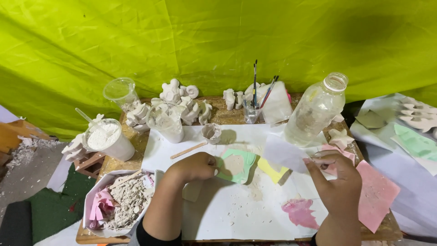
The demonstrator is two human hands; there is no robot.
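Green silicone mould [236, 165] lies on the white sheet [236, 214], filled with plaster; your left hand [196, 166] grips its edge, while your right hand [336, 180] pinches a translucent paper scrap [284, 154] beside the plastic bottle [316, 109].

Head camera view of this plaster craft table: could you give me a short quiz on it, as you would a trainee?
1. True or false: the clear plastic bottle stands upright with no cap on.
2. Which hand rests on the green flexible mould filled with pale plaster?
A. left hand
B. right hand
3. Fill in: the right hand's fingers pinch a thin sheet of white ____.

Key
1. True.
2. A, the left hand; the right is apart from the mould, to its right.
3. Paper, held above the white paper-covered table.
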